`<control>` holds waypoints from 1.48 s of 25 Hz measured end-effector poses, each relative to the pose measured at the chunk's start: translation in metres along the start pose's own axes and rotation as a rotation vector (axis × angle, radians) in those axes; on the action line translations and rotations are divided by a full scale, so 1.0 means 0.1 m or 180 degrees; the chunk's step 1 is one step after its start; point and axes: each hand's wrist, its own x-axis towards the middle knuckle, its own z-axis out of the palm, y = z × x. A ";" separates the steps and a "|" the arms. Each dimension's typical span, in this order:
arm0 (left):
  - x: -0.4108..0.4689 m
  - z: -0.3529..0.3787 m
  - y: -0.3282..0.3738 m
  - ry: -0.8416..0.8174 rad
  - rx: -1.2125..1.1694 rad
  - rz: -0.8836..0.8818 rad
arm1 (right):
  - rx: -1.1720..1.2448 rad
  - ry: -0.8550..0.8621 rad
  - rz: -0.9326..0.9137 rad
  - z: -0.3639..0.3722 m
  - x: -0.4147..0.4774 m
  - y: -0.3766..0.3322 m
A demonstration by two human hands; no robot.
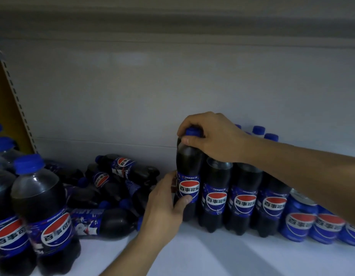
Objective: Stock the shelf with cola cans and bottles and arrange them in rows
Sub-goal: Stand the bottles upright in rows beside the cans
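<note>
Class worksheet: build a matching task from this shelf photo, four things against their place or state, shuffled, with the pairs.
1 right hand
2 left hand
3 cans
4 loose bottles

A lying on their sides
B grips the cap of the held bottle
C stand right of the bottle row
D holds the held bottle at its label

Pairs: 1-B, 2-D, 3-C, 4-A
</note>
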 end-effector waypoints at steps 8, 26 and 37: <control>-0.09 0.02 -0.13 -0.0259 0.0237 -0.0118 | -0.0407 -0.0391 -0.0124 0.07 -0.05 0.03; 0.12 -0.66 -0.32 0.1676 -0.1459 -0.1569 | -0.0493 -0.0860 0.0590 1.32 0.86 -0.64; 0.28 -0.68 -0.19 0.1428 -0.4134 -0.2617 | 0.0093 -0.0582 0.1220 1.74 0.59 -0.55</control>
